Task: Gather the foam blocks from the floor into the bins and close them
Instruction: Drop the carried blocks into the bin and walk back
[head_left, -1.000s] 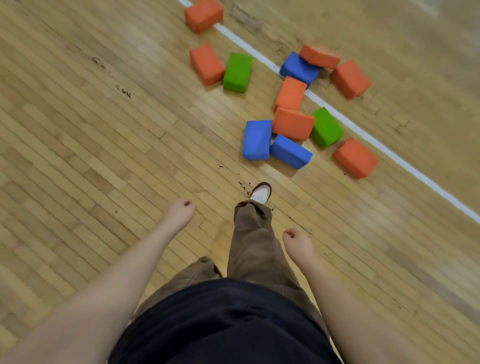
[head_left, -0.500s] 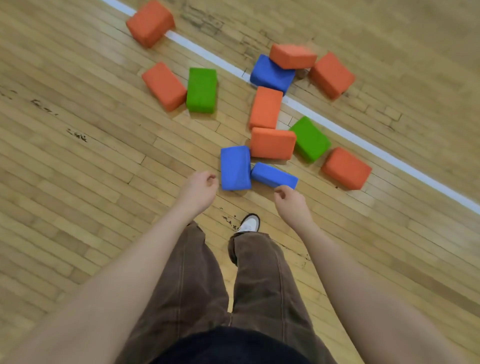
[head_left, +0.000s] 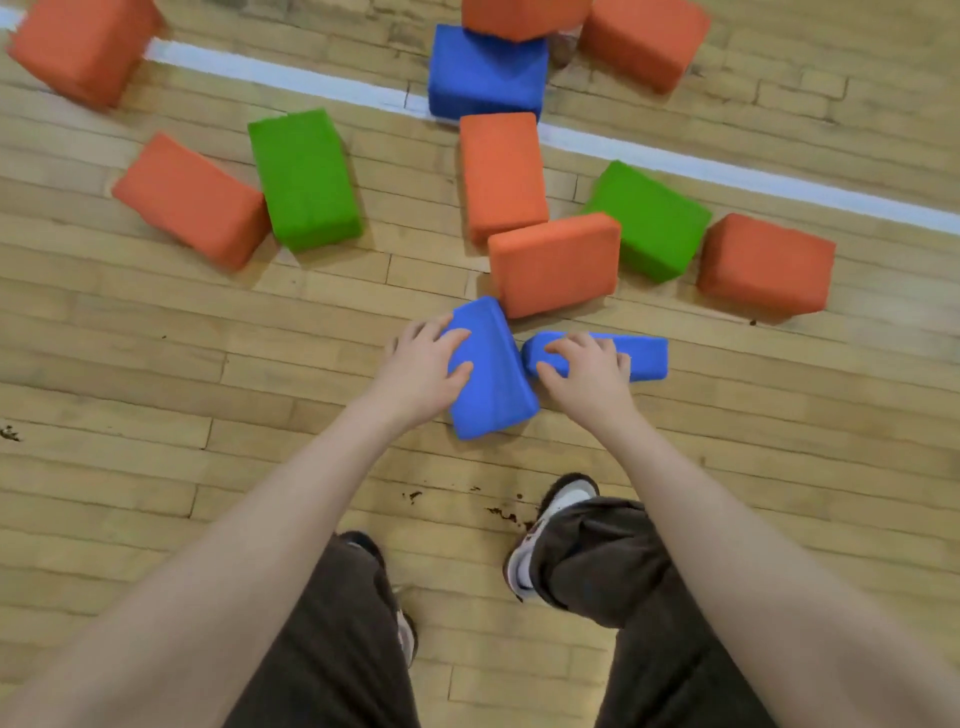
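Gripping 2 blue blocks at the near edge of the scatter

Nearest the camera: brown trousers and 2 shoes planted on the wooden floor (head_left: 130, 374), person bent forward, both arms reaching down.

Left hand (head_left: 423, 364) is curled over the left side of the near blue block (head_left: 491, 374), fingers on its top face, thumb lower on the same face. This block sits tilted, 1 end raised. Right hand (head_left: 587, 371) is curled over the second blue block (head_left: 623, 358), which lies low and long, just right of the first; the 2 blocks touch or nearly touch at their inner ends.

Beyond them: an orange block (head_left: 556, 262) touching the near blue block's far corner, another orange block (head_left: 501, 174) behind it, a green block (head_left: 649, 221) to its right, an orange one (head_left: 766, 262) further right. Left side: a green block (head_left: 304, 179) against an orange block (head_left: 189, 200). Farthest: a third blue block (head_left: 485, 70) on the white line (head_left: 291, 78), with more orange blocks around it.

Step, as judged: first pickup of the gathering, 1 block per hand. No bins in view, so their position cannot be told. Next move calls for firm pinches on the soft foam, a lift clear of the orange neighbour, then a turn toward wherever the bins stand. About 11 blocks remain on the floor.
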